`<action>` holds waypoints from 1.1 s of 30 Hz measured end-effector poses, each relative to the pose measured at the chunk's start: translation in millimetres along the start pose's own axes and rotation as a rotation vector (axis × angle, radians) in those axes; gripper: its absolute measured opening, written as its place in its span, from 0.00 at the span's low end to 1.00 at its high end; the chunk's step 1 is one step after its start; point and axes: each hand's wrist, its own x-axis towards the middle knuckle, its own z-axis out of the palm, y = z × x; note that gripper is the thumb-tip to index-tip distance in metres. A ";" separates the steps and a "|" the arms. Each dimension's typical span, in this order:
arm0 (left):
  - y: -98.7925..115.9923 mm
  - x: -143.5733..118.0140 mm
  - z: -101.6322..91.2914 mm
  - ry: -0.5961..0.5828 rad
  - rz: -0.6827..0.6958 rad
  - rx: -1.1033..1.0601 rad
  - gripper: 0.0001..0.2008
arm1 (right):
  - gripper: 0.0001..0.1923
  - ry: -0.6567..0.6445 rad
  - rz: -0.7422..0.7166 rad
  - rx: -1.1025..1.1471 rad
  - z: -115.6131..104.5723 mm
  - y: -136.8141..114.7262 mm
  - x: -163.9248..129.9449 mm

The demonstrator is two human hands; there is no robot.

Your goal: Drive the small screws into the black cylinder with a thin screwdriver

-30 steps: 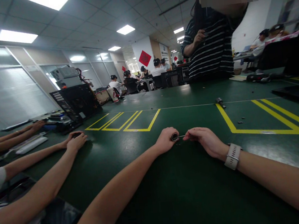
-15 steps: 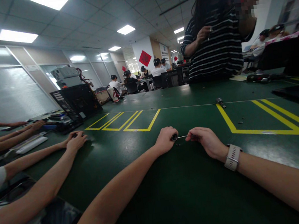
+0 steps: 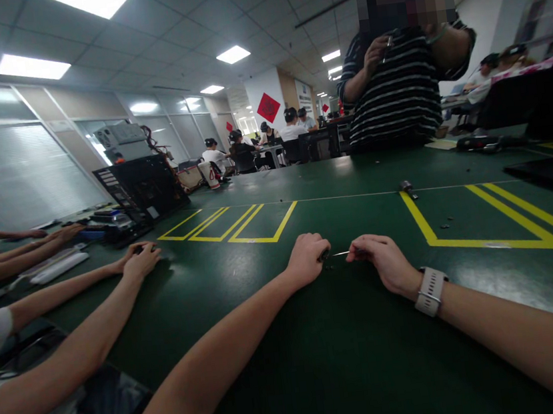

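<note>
My left hand (image 3: pixel 307 258) is closed around a small dark cylindrical piece (image 3: pixel 323 255), of which only the end by the thumb shows. Facing it, my right hand (image 3: pixel 376 258) pinches a thin shiny metal rod (image 3: pixel 340 253) that points left at the dark piece. Whether the rod's tip touches the piece, I cannot tell. What end of the rod lies inside my right fingers is hidden. Just below the rod, tiny dark bits (image 3: pixel 329 267) lie on the green tabletop (image 3: pixel 294 352).
A small dark and metallic cylinder (image 3: pixel 407 188) lies by yellow tape (image 3: pixel 428 232), with tiny bits (image 3: pixel 445 226) nearby. To the left, a co-worker's hands (image 3: pixel 142 258) hold something dark. An opened computer case (image 3: pixel 141 190) stands behind. Across the table stands a person in a striped shirt (image 3: pixel 394 98).
My left hand has turned the dark piece slightly, so its round end shows less. My right hand is almost still. The standing person's raised hand has moved in towards the head.
</note>
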 end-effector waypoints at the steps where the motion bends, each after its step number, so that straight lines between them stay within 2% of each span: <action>1: 0.1 -0.1 0.0 0.000 0.002 0.007 0.07 | 0.10 0.003 -0.004 -0.004 0.3 -0.5 -0.3; 14: 1.2 0.9 1.2 -0.010 -0.037 0.014 0.08 | 0.11 0.009 -0.021 -0.073 0.6 0.8 -0.1; 22: -2.5 -0.3 5.4 0.075 -0.025 -0.062 0.05 | 0.10 -0.016 0.000 -0.127 3.2 -5.9 -4.2; 27: -2.0 -1.0 3.8 0.022 0.054 -0.112 0.03 | 0.10 -0.002 0.015 -0.137 5.2 -7.6 -5.1; 33: -1.6 -0.9 2.8 -0.003 0.064 -0.130 0.04 | 0.09 0.018 0.000 -0.125 3.4 -5.4 -4.3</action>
